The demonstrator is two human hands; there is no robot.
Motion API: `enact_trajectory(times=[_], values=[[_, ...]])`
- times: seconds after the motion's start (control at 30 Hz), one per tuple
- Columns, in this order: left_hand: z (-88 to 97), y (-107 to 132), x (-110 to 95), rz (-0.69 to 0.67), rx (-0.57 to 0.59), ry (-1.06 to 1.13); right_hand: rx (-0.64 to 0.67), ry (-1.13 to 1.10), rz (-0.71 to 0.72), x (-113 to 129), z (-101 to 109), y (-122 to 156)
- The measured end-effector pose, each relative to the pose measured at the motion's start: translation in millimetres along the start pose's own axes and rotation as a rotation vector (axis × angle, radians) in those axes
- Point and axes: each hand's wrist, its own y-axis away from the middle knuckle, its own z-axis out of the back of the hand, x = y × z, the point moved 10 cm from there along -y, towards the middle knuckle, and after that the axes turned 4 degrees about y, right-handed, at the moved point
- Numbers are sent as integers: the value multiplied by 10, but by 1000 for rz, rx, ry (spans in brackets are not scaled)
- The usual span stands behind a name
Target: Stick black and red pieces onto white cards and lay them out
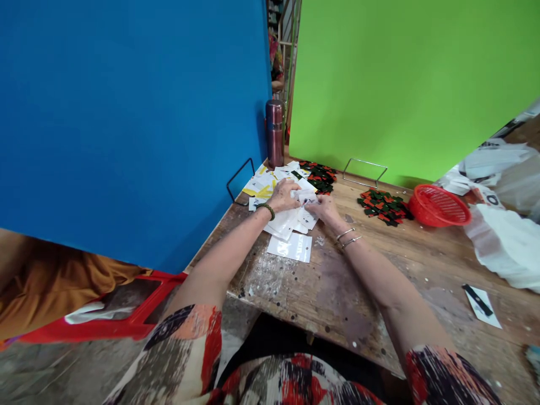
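Note:
My left hand (284,195), a dark green beaded bracelet at its wrist, has its fingers curled onto a small white packet (307,197) with dark marks. From the other side, my right hand (325,209) pinches the packet's edge; two thin metal bangles circle that wrist. Fingers partly hide the packet, so its contents cannot be made out. Loose white cards (282,224) lie under and in front of both hands. Nearest my body is a glossy white pouch (290,248), flat on the wooden table (312,292). Yellow-and-white slips (264,183) are heaped beyond my left hand.
Black-and-red pieces form one pile (323,177) behind the hands and another pile (382,206) to the right, beside a red plastic basket (441,205). A thermos (275,134) stands at the corner between blue (135,112) and green (405,84) panels. White plastic bags (502,242) lie far right.

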Motion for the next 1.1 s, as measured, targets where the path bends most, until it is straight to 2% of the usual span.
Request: enact_trajectory(times=[0.1,0.17,0.23,0.3,0.33,0.43,0.47,0.53,0.73,0.83,0.93,1.03,1.1], values=[[-3,-9,-47,1,71,158,-11,-128,-24,96,76,27],[93,-23,-134,-38,20,275,-52,-219,-15,180,186,26],[203,-31,-198,-48,-80,401,-86,-311,-16,246,282,29],[166,-19,-213,23,-110,585,-87,-421,-32,291,317,56],[54,1,-217,89,-70,702,-73,-472,-41,310,310,83],[-466,176,-315,308,135,1047,-2,-539,-45,362,251,228],[-612,256,-356,362,162,1126,9,-519,-35,369,253,295],[-824,408,-412,429,132,1241,-34,-453,-4,346,351,450],[-1355,798,-546,513,61,1352,-252,-274,0,49,851,1028],[-1661,960,-646,570,83,1358,-349,-39,50,15,1096,1313],[-1987,1122,-779,679,127,1395,-417,299,80,32,1355,1601],[-2214,1241,-925,743,168,1405,-489,586,112,-3,1766,1995],[-2312,1280,-1008,750,199,1404,-572,726,110,-128,2183,2334]])
